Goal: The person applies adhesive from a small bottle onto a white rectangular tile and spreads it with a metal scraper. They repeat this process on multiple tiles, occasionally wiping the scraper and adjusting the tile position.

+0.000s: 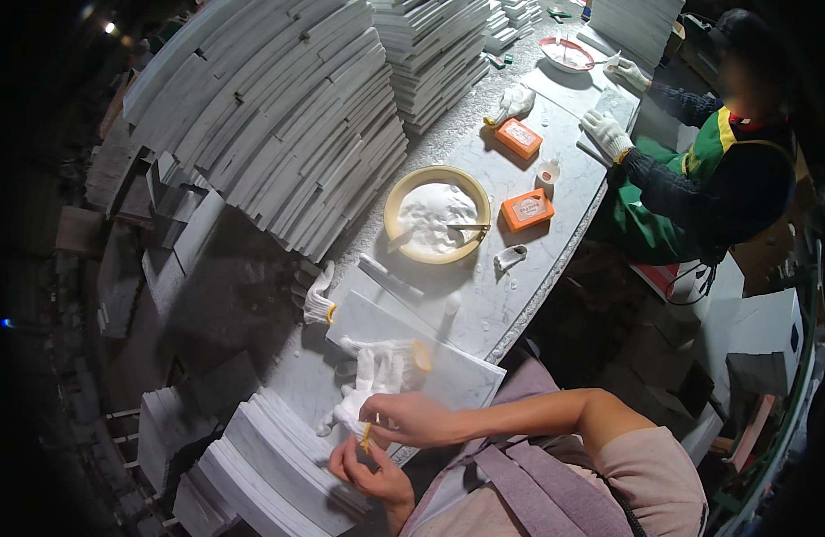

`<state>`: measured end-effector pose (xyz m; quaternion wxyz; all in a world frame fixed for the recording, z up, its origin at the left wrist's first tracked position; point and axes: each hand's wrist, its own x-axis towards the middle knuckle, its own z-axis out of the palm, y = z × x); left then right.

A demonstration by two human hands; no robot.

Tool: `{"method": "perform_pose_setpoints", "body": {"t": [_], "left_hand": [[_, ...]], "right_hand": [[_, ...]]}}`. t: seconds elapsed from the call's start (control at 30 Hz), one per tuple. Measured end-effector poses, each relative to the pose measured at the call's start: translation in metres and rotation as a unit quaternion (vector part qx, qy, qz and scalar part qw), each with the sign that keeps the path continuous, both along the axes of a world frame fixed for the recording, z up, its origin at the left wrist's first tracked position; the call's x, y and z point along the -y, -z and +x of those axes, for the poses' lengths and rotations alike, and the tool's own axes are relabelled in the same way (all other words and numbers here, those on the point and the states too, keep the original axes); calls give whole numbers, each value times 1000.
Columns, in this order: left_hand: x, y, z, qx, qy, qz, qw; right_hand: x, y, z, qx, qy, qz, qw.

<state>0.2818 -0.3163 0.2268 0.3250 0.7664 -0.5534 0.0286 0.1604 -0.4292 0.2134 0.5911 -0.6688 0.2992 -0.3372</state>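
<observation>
My right hand (417, 419) pinches the cuff end of a white knitted work glove (373, 374) with a yellow-edged opening. Just below it, my left hand (377, 473) has its fingers curled at the yellow edge of that same cuff. The glove's fingers point away from me, over a pale marble slab (457, 365). Another white glove (421, 355) lies directly behind on the slab, its yellow cuff toward the right. Farther left, a third glove (318, 295) rests at the bench edge. Neither of my hands wears a glove.
A yellowish bowl (395, 215) of white powder holds a scraper. Orange boxes (527, 209) and a small cup (548, 171) stand beyond. Tall stacks of slabs (278, 116) rise at left; more slabs (278, 456) stand nearer. A gloved co-worker (699, 170) works across the bench.
</observation>
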Motion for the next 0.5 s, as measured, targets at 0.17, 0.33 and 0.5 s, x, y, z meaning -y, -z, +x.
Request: {"method": "perform_pose_setpoints", "body": {"t": [0.17, 0.33, 0.5], "left_hand": [[-10, -13, -18, 4, 186, -79, 979], [-20, 13, -20, 38, 78, -69, 994], [-36, 36, -18, -73, 99, -56, 991]], "right_hand": [[1, -11, 1, -9, -61, 38, 997], [-6, -1, 1, 43, -65, 84, 993], [-16, 3, 6, 67, -89, 123, 986]]}}
